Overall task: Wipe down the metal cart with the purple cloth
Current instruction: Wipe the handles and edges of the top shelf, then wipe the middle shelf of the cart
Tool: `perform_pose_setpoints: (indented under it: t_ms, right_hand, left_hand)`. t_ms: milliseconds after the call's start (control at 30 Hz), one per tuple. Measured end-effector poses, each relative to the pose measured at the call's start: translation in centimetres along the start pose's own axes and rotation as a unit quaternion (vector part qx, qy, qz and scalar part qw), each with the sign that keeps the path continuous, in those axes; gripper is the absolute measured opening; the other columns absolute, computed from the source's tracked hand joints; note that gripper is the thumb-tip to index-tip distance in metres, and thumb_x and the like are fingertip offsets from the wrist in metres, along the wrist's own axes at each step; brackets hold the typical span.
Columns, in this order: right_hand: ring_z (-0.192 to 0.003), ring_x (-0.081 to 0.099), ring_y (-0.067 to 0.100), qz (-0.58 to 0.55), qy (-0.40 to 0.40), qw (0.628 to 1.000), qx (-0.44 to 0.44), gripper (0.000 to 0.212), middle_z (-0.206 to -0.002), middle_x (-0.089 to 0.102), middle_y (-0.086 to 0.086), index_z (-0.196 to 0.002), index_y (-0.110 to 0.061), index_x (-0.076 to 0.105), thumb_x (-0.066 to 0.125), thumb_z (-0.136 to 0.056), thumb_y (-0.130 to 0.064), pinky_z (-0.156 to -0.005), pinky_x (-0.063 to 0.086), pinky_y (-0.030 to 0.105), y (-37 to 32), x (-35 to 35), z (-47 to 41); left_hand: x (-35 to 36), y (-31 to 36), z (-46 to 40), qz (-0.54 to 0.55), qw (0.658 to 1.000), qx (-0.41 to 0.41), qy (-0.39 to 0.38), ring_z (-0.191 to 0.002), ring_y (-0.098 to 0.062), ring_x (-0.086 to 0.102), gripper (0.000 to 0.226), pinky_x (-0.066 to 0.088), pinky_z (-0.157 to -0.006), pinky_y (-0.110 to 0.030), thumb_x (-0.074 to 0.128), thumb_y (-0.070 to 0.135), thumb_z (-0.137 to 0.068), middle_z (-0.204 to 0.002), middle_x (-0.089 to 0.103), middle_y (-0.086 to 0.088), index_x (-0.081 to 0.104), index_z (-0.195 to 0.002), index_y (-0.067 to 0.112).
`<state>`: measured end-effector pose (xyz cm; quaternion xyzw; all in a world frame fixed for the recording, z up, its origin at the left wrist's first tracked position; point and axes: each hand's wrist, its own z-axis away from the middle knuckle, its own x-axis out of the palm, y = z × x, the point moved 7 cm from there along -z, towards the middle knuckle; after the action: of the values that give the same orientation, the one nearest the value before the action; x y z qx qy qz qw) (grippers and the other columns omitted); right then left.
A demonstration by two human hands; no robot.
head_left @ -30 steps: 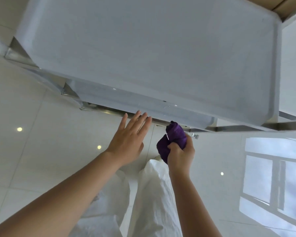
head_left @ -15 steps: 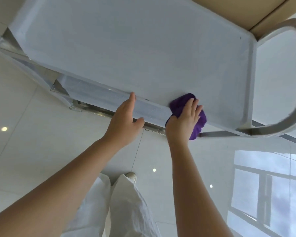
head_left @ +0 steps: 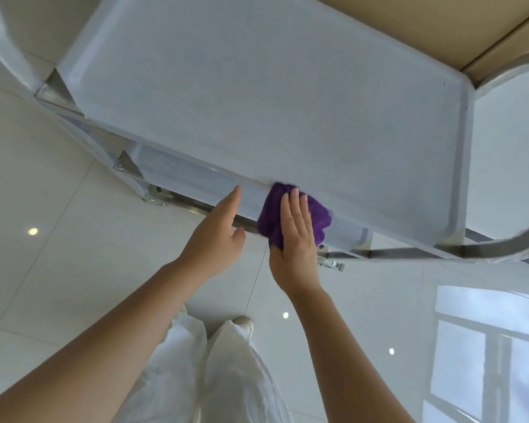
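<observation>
Right hand (head_left: 293,239), fingers (head_left: 295,209) flat, pressed the purple cloth (head_left: 290,218) against the metal cart (head_left: 287,96) tray's near rim, whose long axis ran left–right. Left hand (head_left: 217,236), fingers extended, rested just beside it, holding nothing.

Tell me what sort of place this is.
Probably an indoor utility or commercial room, though that is uncertain: glossy white tiled floor reflecting ceiling lights and a window, a metal cart, and a cardboard box behind it.
</observation>
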<state>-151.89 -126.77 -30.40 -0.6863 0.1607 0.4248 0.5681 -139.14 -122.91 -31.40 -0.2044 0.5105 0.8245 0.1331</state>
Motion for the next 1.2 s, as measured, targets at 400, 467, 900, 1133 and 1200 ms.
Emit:
perform_pose_setpoints:
  t_ms: [400, 467, 900, 1133, 1200]
  right_hand:
    - [-0.071, 0.056, 0.029, -0.334, 0.042, 0.842, 0.422, 0.026, -0.069, 0.058, 0.001, -0.075, -0.027, 0.061, 0.054, -0.064, -0.004, -0.065, 0.045, 0.039, 4.5, 4.0, 5.1]
    - [-0.069, 0.051, 0.023, -0.315, 0.048, 0.862, 0.395, 0.029, -0.069, 0.055, -0.002, -0.080, -0.021, 0.058, 0.052, -0.074, 0.007, -0.063, 0.044, 0.032, 3.7, 5.5, 2.9]
    - [-0.058, 0.049, 0.007, -0.301, 0.051, 0.913, 0.269, 0.031, -0.069, 0.052, -0.004, -0.092, -0.014, 0.056, 0.050, -0.077, 0.013, -0.044, 0.040, 0.011, 3.5, 17.2, -5.7]
    - [-0.079, 0.052, 0.010, -0.184, 0.038, 0.977, 0.096, 0.036, -0.092, 0.058, -0.003, -0.102, -0.018, 0.056, 0.048, -0.077, 0.006, -0.063, 0.041, 0.012, -0.6, 20.4, -12.4]
    - [-0.092, 0.053, 0.021, -0.072, 0.053, 0.996, -0.021, 0.037, -0.103, 0.060, 0.003, -0.106, -0.011, 0.059, 0.041, -0.074, -0.003, -0.079, 0.044, 0.028, -3.7, 22.4, -13.6]
  left_hand:
    - [-2.2, -8.0, -1.7, -0.075, 0.986, -0.119, 0.086, -0.058, -0.028, 0.052, 0.045, 0.034, -0.049, -0.029, 0.039, 0.034, -0.098, -0.055, 0.046, -0.003, 0.041, -0.061, 0.009]
    - [-2.7, -9.3, -2.9, -0.128, 0.983, -0.117, 0.064, -0.060, -0.022, 0.047, 0.042, 0.030, -0.049, -0.027, 0.040, 0.039, -0.097, -0.056, 0.045, 0.002, 0.046, -0.068, 0.009]
    - [-4.8, -18.5, -10.7, -0.290, 0.942, 0.099, 0.134, -0.072, -0.027, 0.062, 0.024, 0.043, -0.060, -0.028, 0.047, 0.025, -0.090, -0.081, 0.067, -0.006, 0.059, -0.102, 0.007]
    - [-7.5, -22.8, -12.7, -0.202, 0.940, 0.126, 0.245, -0.081, -0.026, 0.065, 0.026, 0.043, -0.064, -0.026, 0.058, 0.021, -0.089, -0.090, 0.070, -0.007, 0.062, -0.109, 0.006]
    - [-9.1, -24.4, -12.9, -0.181, 0.938, 0.109, 0.276, -0.090, -0.021, 0.062, 0.029, 0.042, -0.067, -0.025, 0.054, 0.024, -0.091, -0.101, 0.068, -0.006, 0.060, -0.114, 0.008]
